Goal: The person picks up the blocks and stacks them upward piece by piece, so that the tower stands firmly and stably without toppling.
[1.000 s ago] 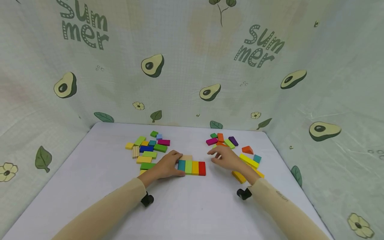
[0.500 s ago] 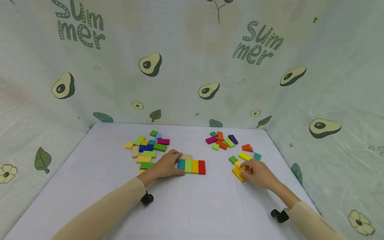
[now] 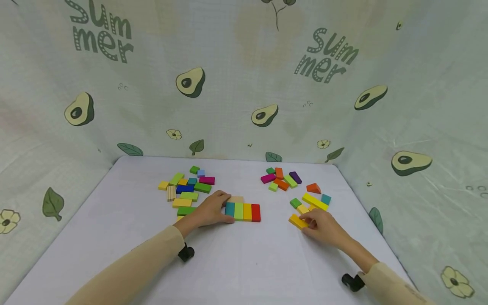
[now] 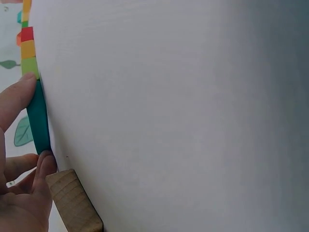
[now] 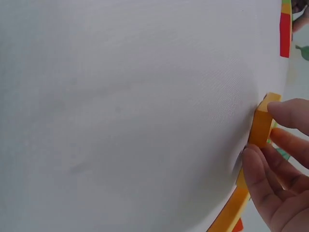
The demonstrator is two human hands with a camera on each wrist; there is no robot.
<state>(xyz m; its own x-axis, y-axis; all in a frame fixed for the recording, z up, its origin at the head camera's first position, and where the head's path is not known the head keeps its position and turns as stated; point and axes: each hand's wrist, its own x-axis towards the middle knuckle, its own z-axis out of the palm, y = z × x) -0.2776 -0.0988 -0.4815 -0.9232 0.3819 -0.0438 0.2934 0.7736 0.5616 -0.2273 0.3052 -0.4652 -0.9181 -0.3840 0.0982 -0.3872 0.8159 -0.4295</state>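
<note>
Four flat wooden blocks stand side by side in a row: a teal block [image 3: 229, 209], a lime block [image 3: 238, 212], a yellow block [image 3: 247, 212] and a red block [image 3: 256, 213]. A beige block [image 3: 237, 199] lies behind them. My left hand [image 3: 210, 212] grips the teal block at the row's left end; in the left wrist view, its fingers touch both ends of that teal block [image 4: 39, 118]. On the right, my right hand [image 3: 324, 227] pinches an orange-yellow block [image 3: 296, 220] between thumb and fingers, also seen as a yellow block [image 5: 261, 126] in the right wrist view.
Several mixed blocks, including a blue block [image 3: 184, 189] and a magenta block [image 3: 207, 181], lie left of the row. Another cluster with a purple block [image 3: 295, 177] sits behind right. Beside my right hand lie a long yellow block [image 3: 314, 201] and a small green block [image 3: 295, 203].
My right hand moved right and forward from near the row to the yellow blocks, took hold of one, and shifted it slightly left. My left hand stayed at the teal block.
</note>
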